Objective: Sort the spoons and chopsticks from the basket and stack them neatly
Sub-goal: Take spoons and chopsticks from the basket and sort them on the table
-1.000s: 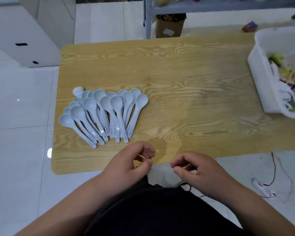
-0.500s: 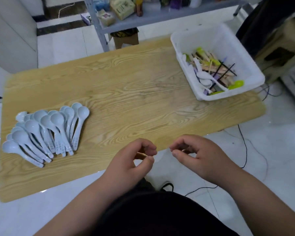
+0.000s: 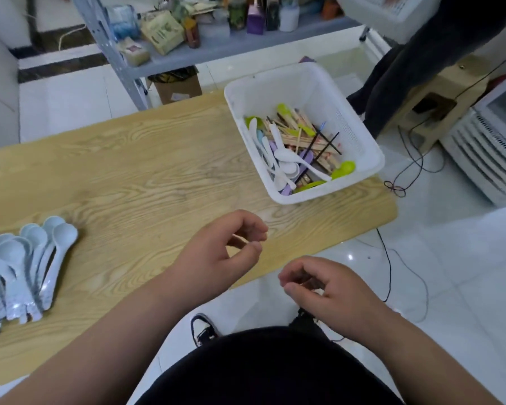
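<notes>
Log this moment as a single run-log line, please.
left hand: curled, pinching thin pale sliver | right hand: curled, contents unclear | spoon pile: fanned, table left | basket: spoons, chopsticks inside

Our left hand (image 3: pixel 219 252) has moved forward over the surface (image 3: pixel 146 176), ahead of our right hand (image 3: pixel 327 290). Our view has swung right: the basket (image 3: pixel 292 89) now shows whole, and the spoons (image 3: pixel 41 258) are cut off at the left.

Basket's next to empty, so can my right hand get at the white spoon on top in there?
Probably yes. The basket is open-topped, the white spoon lies on top of the pile, and nothing stands between it and the right hand, whose curled fingers may hold something small.
</notes>
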A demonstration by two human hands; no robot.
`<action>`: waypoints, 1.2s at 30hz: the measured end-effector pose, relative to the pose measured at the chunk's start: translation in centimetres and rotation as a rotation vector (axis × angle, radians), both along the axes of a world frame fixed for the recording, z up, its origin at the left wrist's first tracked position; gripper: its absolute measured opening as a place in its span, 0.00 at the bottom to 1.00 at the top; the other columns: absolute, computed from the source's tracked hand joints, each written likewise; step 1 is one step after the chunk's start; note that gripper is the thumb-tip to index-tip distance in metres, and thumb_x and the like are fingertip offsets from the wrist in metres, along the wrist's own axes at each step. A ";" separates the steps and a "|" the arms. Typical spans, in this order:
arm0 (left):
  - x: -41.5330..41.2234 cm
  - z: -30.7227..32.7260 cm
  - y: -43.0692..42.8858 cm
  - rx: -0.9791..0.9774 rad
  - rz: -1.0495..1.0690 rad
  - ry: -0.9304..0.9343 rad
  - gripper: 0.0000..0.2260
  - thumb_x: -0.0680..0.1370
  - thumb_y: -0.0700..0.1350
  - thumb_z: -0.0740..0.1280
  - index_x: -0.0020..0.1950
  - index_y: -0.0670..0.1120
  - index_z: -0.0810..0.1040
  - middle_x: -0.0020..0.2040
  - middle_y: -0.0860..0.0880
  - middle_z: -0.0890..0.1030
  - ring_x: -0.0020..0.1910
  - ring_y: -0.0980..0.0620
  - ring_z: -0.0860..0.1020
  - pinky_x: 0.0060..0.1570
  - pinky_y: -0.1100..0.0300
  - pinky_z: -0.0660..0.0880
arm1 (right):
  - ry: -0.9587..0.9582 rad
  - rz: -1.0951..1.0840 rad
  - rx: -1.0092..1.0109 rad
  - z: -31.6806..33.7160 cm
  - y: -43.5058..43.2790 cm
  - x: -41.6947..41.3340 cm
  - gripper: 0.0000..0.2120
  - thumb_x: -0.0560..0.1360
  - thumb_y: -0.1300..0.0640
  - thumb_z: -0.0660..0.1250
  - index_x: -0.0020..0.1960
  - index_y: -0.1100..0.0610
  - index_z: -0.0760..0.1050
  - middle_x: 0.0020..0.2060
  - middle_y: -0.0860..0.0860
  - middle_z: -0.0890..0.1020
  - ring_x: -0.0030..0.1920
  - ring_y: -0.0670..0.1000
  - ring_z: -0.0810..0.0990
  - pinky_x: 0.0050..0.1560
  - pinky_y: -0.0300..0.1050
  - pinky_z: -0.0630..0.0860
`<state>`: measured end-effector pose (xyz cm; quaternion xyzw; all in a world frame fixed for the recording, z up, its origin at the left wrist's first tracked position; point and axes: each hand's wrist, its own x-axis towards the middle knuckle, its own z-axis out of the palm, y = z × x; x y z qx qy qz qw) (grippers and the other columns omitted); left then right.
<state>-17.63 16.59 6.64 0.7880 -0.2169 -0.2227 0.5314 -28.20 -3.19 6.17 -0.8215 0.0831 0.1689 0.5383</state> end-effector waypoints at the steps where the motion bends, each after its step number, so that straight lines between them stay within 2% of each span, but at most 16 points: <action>1: 0.1 0.1 -1.5 0.008 0.009 -0.006 0.09 0.74 0.42 0.66 0.53 0.52 0.79 0.48 0.57 0.82 0.51 0.55 0.81 0.50 0.69 0.74 | -0.013 0.037 -0.003 0.1 -1.6 0.7 0.07 0.77 0.58 0.71 0.49 0.45 0.82 0.45 0.37 0.83 0.49 0.40 0.82 0.50 0.30 0.74; 7: -2.1 -1.2 -9.0 -0.004 0.195 0.058 0.09 0.74 0.43 0.66 0.53 0.51 0.79 0.48 0.57 0.83 0.53 0.55 0.82 0.51 0.67 0.75 | -0.110 0.158 0.016 0.5 -10.2 5.5 0.10 0.77 0.59 0.71 0.50 0.43 0.80 0.45 0.39 0.83 0.49 0.42 0.82 0.50 0.32 0.76; 12: -2.2 -1.9 -11.5 0.026 0.145 0.118 0.13 0.77 0.37 0.68 0.55 0.54 0.79 0.47 0.56 0.82 0.51 0.54 0.81 0.50 0.68 0.74 | -0.211 0.186 0.010 0.9 -13.3 9.9 0.09 0.78 0.61 0.70 0.51 0.47 0.81 0.43 0.41 0.83 0.48 0.44 0.82 0.49 0.33 0.76; 15: -0.9 -2.0 -12.1 0.018 0.156 0.147 0.13 0.78 0.35 0.68 0.55 0.53 0.79 0.47 0.55 0.82 0.50 0.56 0.80 0.49 0.70 0.73 | -0.248 0.220 -0.033 1.4 -13.9 12.2 0.07 0.78 0.61 0.70 0.51 0.49 0.81 0.43 0.41 0.82 0.47 0.44 0.82 0.48 0.33 0.76; 18: 1.3 -2.0 -13.0 -0.001 0.197 0.147 0.12 0.78 0.36 0.68 0.55 0.52 0.79 0.46 0.55 0.82 0.47 0.58 0.80 0.49 0.70 0.73 | -0.245 0.257 -0.087 1.1 -14.3 13.2 0.07 0.78 0.61 0.70 0.51 0.49 0.80 0.42 0.40 0.82 0.48 0.43 0.81 0.48 0.32 0.75; 22: 5.2 -2.3 -14.4 0.012 0.316 0.126 0.10 0.79 0.41 0.68 0.53 0.56 0.79 0.46 0.54 0.83 0.43 0.56 0.80 0.44 0.65 0.75 | -0.136 0.287 -0.130 -1.0 -16.0 14.0 0.06 0.78 0.59 0.70 0.52 0.50 0.81 0.43 0.41 0.82 0.47 0.41 0.81 0.48 0.33 0.76; 25: 7.8 -3.2 -15.7 0.106 0.420 0.127 0.08 0.79 0.43 0.67 0.53 0.57 0.78 0.45 0.55 0.82 0.42 0.55 0.80 0.44 0.57 0.77 | -0.070 0.307 -0.253 -3.1 -18.1 16.4 0.05 0.79 0.54 0.67 0.53 0.47 0.79 0.45 0.40 0.80 0.46 0.39 0.79 0.47 0.35 0.77; 27: 8.9 -3.8 -16.5 0.190 0.489 0.142 0.07 0.79 0.45 0.66 0.52 0.58 0.77 0.44 0.56 0.81 0.41 0.54 0.81 0.43 0.51 0.79 | -0.074 0.434 -0.423 -4.7 -19.7 19.0 0.05 0.80 0.52 0.65 0.54 0.47 0.77 0.47 0.42 0.79 0.47 0.42 0.78 0.48 0.40 0.77; 30: 10.0 -4.9 -17.9 0.359 0.570 0.141 0.06 0.79 0.45 0.65 0.54 0.56 0.76 0.43 0.58 0.79 0.35 0.60 0.78 0.36 0.58 0.74 | -0.112 0.701 -0.753 -7.4 -21.4 23.4 0.06 0.80 0.49 0.62 0.55 0.49 0.73 0.53 0.49 0.77 0.51 0.52 0.77 0.45 0.49 0.75; 33: 11.3 -6.3 -19.9 0.520 0.608 0.150 0.09 0.78 0.46 0.65 0.58 0.53 0.76 0.45 0.58 0.80 0.38 0.57 0.79 0.37 0.58 0.74 | -0.112 0.756 -0.822 -10.2 -21.2 26.9 0.12 0.79 0.46 0.63 0.58 0.53 0.73 0.54 0.53 0.77 0.52 0.57 0.78 0.42 0.49 0.70; 36: 12.8 -8.6 -21.5 0.677 0.593 0.168 0.17 0.77 0.48 0.66 0.66 0.50 0.73 0.54 0.55 0.79 0.49 0.52 0.78 0.45 0.57 0.73 | -0.156 0.788 -0.793 -12.3 -19.5 28.8 0.18 0.78 0.45 0.66 0.61 0.55 0.72 0.55 0.54 0.78 0.54 0.59 0.79 0.40 0.48 0.67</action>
